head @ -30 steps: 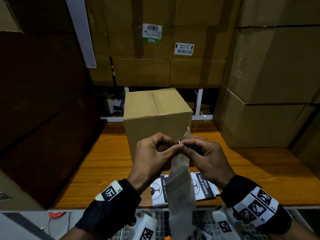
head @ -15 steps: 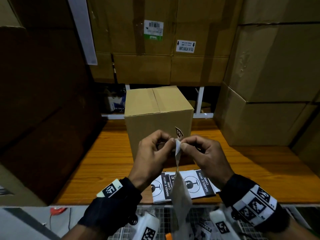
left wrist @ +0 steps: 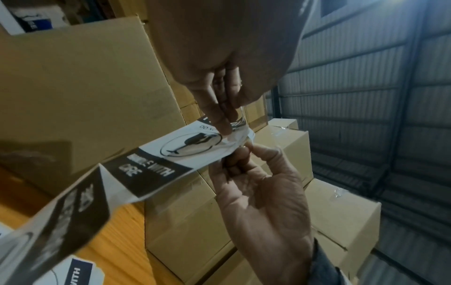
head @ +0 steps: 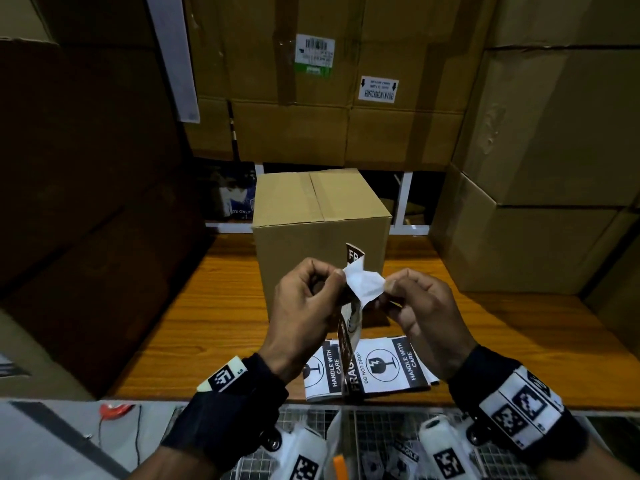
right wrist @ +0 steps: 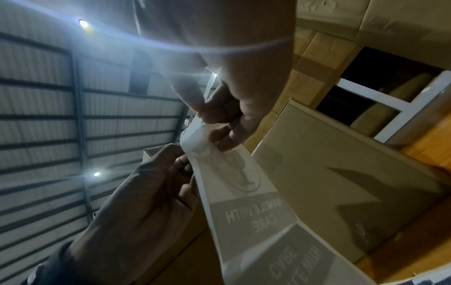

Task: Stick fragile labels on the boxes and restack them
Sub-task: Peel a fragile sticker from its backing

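A sealed brown box (head: 322, 216) stands on the wooden table (head: 207, 323), just behind my hands. I hold a strip of fragile labels (head: 349, 341) upright in front of it. My left hand (head: 337, 277) pinches the strip near its top. My right hand (head: 389, 289) pinches a peeled white corner (head: 363, 284) and holds it out to the right. A dark printed corner reading "FR" (head: 355, 255) sticks up above them. The left wrist view shows the printed face of the label strip (left wrist: 171, 152), the right wrist view the pale back of the label strip (right wrist: 244, 192). More labels (head: 384, 368) lie flat on the table.
Large cartons (head: 311, 81) fill the back, and more cartons (head: 536, 168) are stacked at the right. A dark stack (head: 86, 168) closes the left. A wire-mesh basket (head: 381, 427) holding further labels sits below the table's front edge.
My hands have drawn apart from a tight pinch at the strip's top. A white corner is now peeled open between them, and the "FR" corner has come into view.
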`<state>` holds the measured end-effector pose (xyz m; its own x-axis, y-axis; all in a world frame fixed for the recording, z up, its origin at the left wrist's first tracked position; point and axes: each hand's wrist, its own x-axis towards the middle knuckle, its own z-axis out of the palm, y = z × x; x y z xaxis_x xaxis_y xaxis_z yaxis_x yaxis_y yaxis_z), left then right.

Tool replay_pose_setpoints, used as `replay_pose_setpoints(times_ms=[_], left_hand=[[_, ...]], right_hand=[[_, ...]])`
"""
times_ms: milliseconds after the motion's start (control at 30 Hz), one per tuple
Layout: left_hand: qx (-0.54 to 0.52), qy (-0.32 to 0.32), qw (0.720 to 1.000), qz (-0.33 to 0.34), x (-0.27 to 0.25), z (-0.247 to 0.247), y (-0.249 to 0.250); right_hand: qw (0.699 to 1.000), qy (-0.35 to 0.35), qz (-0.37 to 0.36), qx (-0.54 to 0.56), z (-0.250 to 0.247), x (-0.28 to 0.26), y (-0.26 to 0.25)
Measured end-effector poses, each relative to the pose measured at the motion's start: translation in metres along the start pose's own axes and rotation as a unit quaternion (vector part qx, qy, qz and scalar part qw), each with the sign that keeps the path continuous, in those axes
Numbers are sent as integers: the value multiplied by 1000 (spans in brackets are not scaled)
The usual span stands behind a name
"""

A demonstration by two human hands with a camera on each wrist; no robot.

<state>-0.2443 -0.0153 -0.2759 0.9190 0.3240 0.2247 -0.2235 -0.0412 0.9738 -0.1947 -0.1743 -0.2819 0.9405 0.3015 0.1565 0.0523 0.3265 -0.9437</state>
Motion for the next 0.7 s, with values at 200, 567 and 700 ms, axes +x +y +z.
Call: replay_pose_setpoints(times_ms=[200,567,700], left_hand=[[20,-16,999,37,-1,0,0],[-115,-44,992,-3,-10,-1,-7],[-164,-48,985,-28,-11,-1,-8]], right_hand=[[1000,-8,0,-25,-8,-4,-2],[972,-25,-66,-225,7,-17,-19],[963,-29,-81,-255,10,-17,-17]])
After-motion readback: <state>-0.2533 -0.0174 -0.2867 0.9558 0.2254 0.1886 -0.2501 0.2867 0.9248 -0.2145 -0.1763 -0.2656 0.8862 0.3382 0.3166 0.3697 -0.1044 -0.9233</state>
